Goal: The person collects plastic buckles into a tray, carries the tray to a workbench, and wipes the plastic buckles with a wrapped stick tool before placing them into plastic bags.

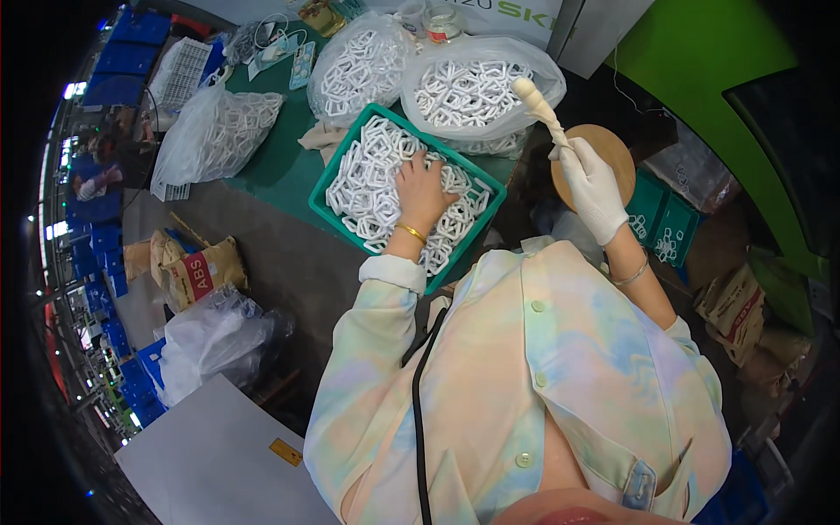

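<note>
My bare left hand (423, 194), with a yellow bangle at the wrist, rests on the heap of white angular plastic rings (366, 179). Its fingers are spread, and the tips are partly lost among the rings. These fill a green plastic crate (350, 243), which sits tilted in front of me. To the right, my right hand (591, 188) wears a white glove and is raised. It is closed around a cream-coloured, stick-like tool (535, 101) wrapped in some soft material, with a rounded end pointing up and away. The tool's lower end is hidden in the glove.
Clear bags of white rings stand behind the crate (464, 83) and at left (219, 131). A round wooden stool top (612, 166) lies below my right hand. Green trays (669, 232) with a few rings are beyond it. Brown sacks (206, 271) and a grey surface (219, 446) are at left.
</note>
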Demonstrator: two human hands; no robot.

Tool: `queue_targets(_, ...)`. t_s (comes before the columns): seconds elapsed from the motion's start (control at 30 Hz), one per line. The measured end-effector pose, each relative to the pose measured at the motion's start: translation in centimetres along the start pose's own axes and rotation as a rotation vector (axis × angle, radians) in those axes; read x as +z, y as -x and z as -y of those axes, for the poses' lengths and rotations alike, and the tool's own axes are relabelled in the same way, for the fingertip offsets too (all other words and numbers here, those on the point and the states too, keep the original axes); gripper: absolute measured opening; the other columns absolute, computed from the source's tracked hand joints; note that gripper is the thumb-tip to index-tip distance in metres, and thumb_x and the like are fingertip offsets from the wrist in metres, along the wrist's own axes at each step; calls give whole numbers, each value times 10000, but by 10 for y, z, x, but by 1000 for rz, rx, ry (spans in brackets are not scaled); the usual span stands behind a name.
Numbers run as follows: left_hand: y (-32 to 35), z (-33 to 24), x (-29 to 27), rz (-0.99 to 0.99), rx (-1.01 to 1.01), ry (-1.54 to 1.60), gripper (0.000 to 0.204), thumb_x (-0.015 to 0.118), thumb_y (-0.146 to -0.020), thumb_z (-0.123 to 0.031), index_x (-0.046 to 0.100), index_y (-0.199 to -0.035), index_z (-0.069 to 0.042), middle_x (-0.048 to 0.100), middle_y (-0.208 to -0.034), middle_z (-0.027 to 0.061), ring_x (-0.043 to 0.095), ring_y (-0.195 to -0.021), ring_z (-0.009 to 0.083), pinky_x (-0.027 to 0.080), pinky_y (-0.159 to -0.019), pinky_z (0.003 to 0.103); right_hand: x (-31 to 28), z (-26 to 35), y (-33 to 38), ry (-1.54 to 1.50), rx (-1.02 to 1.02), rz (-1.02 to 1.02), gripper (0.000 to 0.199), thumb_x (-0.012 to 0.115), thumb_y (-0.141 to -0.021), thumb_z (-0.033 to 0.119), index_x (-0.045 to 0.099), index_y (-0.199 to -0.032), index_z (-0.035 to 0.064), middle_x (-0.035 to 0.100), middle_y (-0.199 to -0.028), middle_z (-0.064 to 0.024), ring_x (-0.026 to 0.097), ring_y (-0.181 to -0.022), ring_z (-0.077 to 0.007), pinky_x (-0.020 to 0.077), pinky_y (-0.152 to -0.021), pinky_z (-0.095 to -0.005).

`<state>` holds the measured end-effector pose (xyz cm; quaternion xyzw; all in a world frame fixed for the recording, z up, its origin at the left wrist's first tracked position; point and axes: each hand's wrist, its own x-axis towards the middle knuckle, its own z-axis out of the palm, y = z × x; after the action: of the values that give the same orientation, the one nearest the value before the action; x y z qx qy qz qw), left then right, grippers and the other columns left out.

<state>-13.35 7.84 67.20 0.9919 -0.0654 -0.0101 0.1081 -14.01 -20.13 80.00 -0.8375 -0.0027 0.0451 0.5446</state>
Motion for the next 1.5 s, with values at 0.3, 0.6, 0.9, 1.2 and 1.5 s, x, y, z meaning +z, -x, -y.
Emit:
queue_targets(0.3, -2, 1, 10, 7, 174, -48, 458, 806, -658, -243, 641, -1069, -130, 585, -1137, 69, 530, -1111, 255, 363, -958, 447, 2, 4, 2, 25, 38, 43, 236, 468, -1018, 211, 602, -983, 20, 517, -768, -29, 461, -704, -98, 400, -661, -266)
queue_targets(0.6, -7, 6, 2, -105, 212, 83, 307, 682, -751, -112, 631, -1052, -96, 624, -1001, 72, 595, -972, 294, 424, -911, 432, 2, 0, 4, 18, 40, 37, 240, 467, -1018, 210, 595, -985, 11, 550, -808, -48, 489, -734, -114, 418, -703, -274)
queue_targets(0.9, 3, -38, -49, -111, -358, 1341, 194, 608, -886, -27, 636, -1077, -18, 681, -973, 63, 633, -877, 117, 510, -771, 263, 30, 29, 3, -33, 60, 271, 337, 662, -896, 237, 566, -1141, 28, 493, -740, -8, 465, -678, -80, 432, -648, -277)
queue_targets(1.2, 15, -87, -87, 315, -225, 2013, 422, 604, -938, -36, 443, -1327, -46, 580, -1225, 79, 612, -1056, 161, 518, -889, 297, 39, 28, -5, 181, -9, 151, 295, 604, -888, 296, 526, -1066, 74, 668, -837, -173, 664, -798, -370, 505, -687, -443)
queue_targets(1.5, 10, -90, -77, 245, -285, 2135, 461, 375, -1063, -401, 513, -1302, -31, 625, -1164, 89, 617, -1060, 176, 514, -918, 342, 35, 12, -11, -80, 63, 391, 274, 527, -913, 219, 583, -1076, 7, 666, -885, -134, 648, -841, -185, 507, -788, -337)
